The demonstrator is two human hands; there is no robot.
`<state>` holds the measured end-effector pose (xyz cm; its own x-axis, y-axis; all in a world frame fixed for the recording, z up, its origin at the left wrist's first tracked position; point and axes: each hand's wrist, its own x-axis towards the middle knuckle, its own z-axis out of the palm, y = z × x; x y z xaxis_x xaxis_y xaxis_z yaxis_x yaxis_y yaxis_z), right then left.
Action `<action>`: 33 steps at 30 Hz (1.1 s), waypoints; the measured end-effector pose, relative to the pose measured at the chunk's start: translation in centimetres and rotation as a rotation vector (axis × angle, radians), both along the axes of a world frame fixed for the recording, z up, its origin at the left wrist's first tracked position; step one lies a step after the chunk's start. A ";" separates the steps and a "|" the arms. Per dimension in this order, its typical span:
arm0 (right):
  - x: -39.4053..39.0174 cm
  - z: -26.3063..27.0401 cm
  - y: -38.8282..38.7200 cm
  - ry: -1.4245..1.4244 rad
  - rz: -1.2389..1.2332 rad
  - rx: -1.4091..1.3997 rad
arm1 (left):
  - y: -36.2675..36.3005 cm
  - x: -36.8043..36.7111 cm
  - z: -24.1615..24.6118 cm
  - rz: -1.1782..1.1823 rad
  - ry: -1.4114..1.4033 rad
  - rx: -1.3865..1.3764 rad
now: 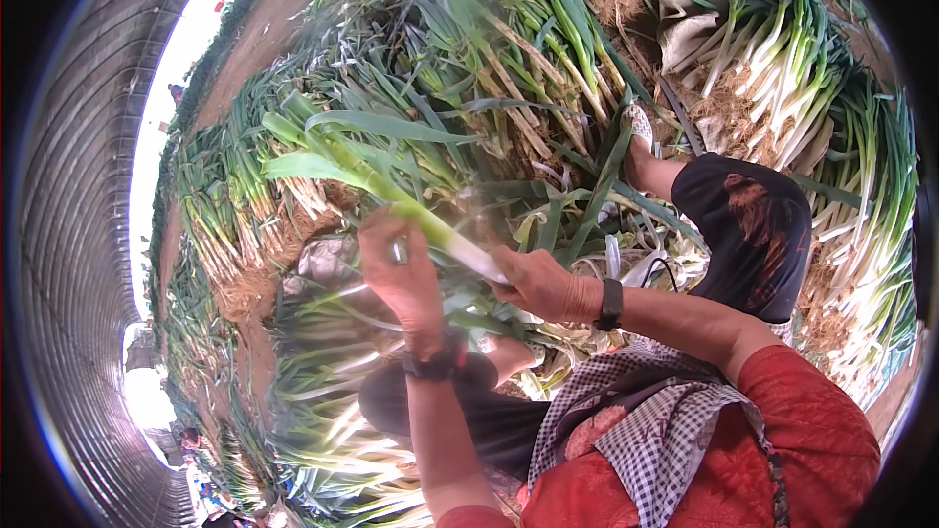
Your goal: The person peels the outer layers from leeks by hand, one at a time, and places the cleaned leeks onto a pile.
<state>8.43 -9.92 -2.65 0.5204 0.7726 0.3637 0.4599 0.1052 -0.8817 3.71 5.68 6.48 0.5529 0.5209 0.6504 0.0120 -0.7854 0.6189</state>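
Note:
A leek-like green onion stalk (414, 216) slants across the middle of the view, its green leaves at upper left and its white end at lower right. My right hand (539, 282) grips the white end. My left hand (400, 264) is curled at the middle of the stalk, with a ring on one finger; a thumb or finger seems to lie against the stalk, and whether it grips it is hard to tell through blur. Cut or stripped leaves (598, 191) lie below, between my knees.
Uncleaned bundles with brown roots (246, 271) lie at left, and a large heap (506, 66) lies ahead. Cleaned white stalks (777, 66) are piled at right, more (352, 447) at lower left. A pale cloth or sack (682, 22) lies at upper right. My feet and knees flank the leaf litter.

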 end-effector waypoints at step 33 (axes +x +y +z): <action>1.7 2.1 -0.4 0.062 -0.034 0.155 | -1.1 -1.7 -1.2 -0.176 0.078 -0.699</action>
<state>10.15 -10.32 -0.56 0.5703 0.6914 0.4436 0.4105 0.2279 -0.8829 2.03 4.58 5.25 0.6979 0.6996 0.1531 -0.0137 -0.2008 0.9795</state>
